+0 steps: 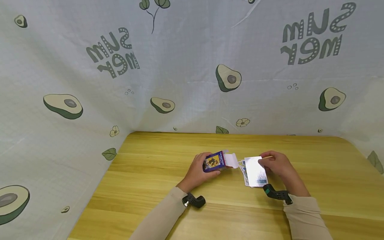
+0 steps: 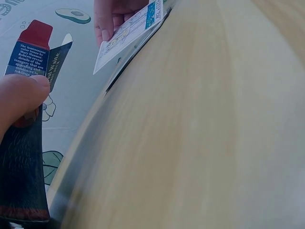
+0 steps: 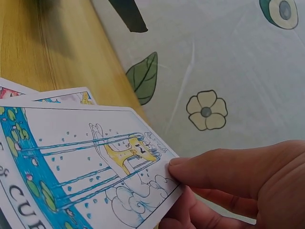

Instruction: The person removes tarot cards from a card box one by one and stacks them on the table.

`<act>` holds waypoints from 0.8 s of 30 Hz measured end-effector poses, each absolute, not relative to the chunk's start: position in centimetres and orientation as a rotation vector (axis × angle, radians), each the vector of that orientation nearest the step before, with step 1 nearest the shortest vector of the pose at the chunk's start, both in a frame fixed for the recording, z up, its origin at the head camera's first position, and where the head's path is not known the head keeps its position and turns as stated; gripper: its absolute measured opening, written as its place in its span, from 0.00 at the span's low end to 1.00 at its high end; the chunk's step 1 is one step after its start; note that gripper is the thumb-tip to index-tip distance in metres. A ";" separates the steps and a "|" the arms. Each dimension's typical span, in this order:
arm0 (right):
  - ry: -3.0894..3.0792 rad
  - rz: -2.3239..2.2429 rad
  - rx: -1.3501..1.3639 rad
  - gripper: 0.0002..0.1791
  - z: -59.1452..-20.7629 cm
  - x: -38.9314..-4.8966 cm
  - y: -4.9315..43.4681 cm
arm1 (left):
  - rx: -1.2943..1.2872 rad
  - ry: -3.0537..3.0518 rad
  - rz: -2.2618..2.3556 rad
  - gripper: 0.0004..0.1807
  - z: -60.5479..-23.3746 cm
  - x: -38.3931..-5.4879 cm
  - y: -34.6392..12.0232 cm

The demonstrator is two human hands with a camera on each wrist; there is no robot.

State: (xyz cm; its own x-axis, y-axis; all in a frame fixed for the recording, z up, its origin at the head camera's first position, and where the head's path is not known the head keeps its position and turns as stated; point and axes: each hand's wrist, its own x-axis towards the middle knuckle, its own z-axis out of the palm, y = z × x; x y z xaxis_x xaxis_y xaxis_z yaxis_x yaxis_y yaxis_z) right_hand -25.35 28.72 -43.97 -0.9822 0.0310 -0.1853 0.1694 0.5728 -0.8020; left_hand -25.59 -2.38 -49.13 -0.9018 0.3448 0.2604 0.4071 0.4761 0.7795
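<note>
My left hand [image 1: 198, 170] grips a small purple card box [image 1: 213, 161], its end flap open toward the right. In the left wrist view, the thumb lies across the narrow printed side of the box [image 2: 21, 157]. My right hand [image 1: 279, 164] pinches one tarot card [image 1: 254, 173] at its upper right corner. Seen from the right wrist, that card [image 3: 76, 162] carries blue water streams, a yellow cup and part of the lettering "CUP". Under it, other cards [image 1: 243, 173] fan out to the left, partly hidden, close to the box's flap.
A yellow wood-grain table [image 1: 144, 186] lies beneath both hands. White cloth with avocado prints [image 1: 192, 66] hangs behind the table and at its sides. A black strap device is worn on each wrist.
</note>
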 end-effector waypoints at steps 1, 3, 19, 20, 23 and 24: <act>2.650 -1.371 0.169 0.23 -44.0 -25.3 28.7 | -0.674 -2.639 -1.425 0.39 -49.1 -25.6 -2.4; 2.650 -1.365 0.171 0.24 -44.1 -25.3 28.6 | -0.673 -2.642 -1.425 0.39 -49.1 -25.5 -2.4; 2.682 -1.334 0.192 0.23 -44.1 -25.1 28.0 | -0.663 -2.647 -1.433 0.38 -48.9 -25.3 -2.6; 2.680 -1.340 0.187 0.24 -44.1 -25.1 28.1 | -0.664 -2.645 -1.433 0.38 -48.9 -25.3 -2.6; 2.684 -1.359 0.178 0.23 -44.1 -25.1 28.1 | -0.664 -2.640 -1.435 0.38 -48.8 -25.2 -2.6; 2.679 -1.368 0.178 0.23 -44.1 -25.1 28.0 | -0.663 -2.641 -1.433 0.38 -48.8 -25.2 -2.6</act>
State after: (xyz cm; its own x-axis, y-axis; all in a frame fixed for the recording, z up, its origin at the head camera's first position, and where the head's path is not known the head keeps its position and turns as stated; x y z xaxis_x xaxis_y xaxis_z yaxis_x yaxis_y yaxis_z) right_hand -25.12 28.04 -44.15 -0.9849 0.0464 -0.1668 0.1624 0.5828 -0.7962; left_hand -25.20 -2.59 -48.80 -0.9053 0.3393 0.2556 0.3993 0.4742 0.7847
